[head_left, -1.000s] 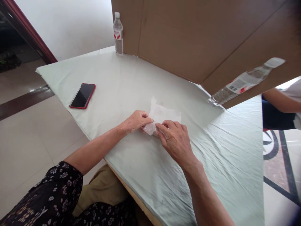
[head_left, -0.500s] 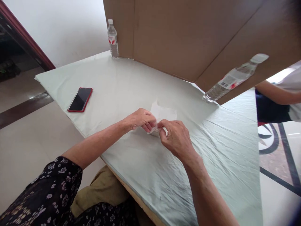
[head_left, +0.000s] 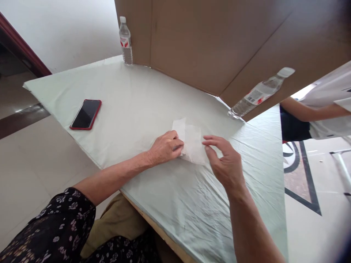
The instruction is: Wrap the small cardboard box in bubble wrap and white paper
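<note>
A thin white sheet [head_left: 193, 142], like tissue paper, lies spread on the cloth-covered table between my hands. Creases run across it, and its lower left part is bunched. My left hand [head_left: 167, 146] is closed over that bunched edge, fingers curled and pressed together on it. Just off the sheet's right edge is my right hand [head_left: 223, 155], its thumb and forefinger a little apart with nothing visible between them.
A red-cased phone [head_left: 86, 114] lies at the table's left. Brown cardboard panels [head_left: 189, 44] stand behind, with one water bottle [head_left: 126, 44] at their left and another bottle [head_left: 257, 94] at their right. A seated person's arm [head_left: 307, 111] shows beyond the right edge.
My right hand has moved right, away from my left hand, and its fingers have parted. The sheet, bunched between both hands before, now lies flatter. The view has shifted slightly.
</note>
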Tool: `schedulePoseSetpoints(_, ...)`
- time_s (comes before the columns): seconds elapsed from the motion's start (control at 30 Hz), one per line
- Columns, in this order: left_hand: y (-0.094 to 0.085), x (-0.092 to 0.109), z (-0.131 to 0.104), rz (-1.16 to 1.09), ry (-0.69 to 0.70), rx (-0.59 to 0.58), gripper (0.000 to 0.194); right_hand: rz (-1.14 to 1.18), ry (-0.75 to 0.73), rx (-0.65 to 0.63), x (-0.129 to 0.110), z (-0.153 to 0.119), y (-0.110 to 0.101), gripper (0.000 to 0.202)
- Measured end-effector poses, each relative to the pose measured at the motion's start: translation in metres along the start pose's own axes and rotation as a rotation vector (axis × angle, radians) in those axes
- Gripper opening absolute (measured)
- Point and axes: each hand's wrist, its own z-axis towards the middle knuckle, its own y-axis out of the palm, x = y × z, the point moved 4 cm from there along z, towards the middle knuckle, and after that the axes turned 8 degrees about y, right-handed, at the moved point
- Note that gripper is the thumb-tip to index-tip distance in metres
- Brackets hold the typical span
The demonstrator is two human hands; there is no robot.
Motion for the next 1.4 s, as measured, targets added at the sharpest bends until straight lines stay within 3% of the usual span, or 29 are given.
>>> schedulePoseSetpoints(0.07,0.0,0.0,-0.001,0.051,0.032,0.02,0.019,-0.04,0.237,-0.041,0.021,-0.003,-0.009,0.023)
schedulePoseSetpoints(0.2,0.003,-0.001,-0.002,0.05,0.072,0.008,0.019,0.002,0.625,-0.291,0.052,-0.015,-0.002,0.054)
schedulePoseSetpoints(0.37,0.006,-0.002,-0.002,0.05,0.095,-0.008,0.019,0.089,0.779,-0.296,0.052,-0.015,0.022,0.075)
schedulePoseSetpoints(0.53,0.005,0.0,-0.001,0.069,0.103,-0.061,0.02,0.206,0.717,-0.232,0.045,-0.007,0.044,0.089)
schedulePoseSetpoints(0.7,0.004,0.002,0.001,0.074,0.092,-0.086,0.016,0.315,0.547,-0.026,0.036,-0.007,0.051,0.078)
schedulePoseSetpoints(0.8,0.006,0.002,0.001,0.064,0.069,-0.095,0.016,0.369,0.489,0.026,0.024,-0.009,0.051,0.073)
schedulePoseSetpoints(1.07,0.009,-0.001,0.002,-0.013,0.005,-0.104,0.019,0.252,0.305,-0.04,-0.007,-0.007,0.06,0.066)
schedulePoseSetpoints(1.23,0.012,-0.002,0.002,-0.055,-0.01,-0.082,0.044,0.113,0.294,-0.116,-0.012,-0.008,0.059,0.066)
schedulePoseSetpoints(1.4,0.009,0.0,0.002,-0.12,-0.024,-0.074,0.054,0.226,0.32,-0.185,-0.007,-0.013,0.056,0.057)
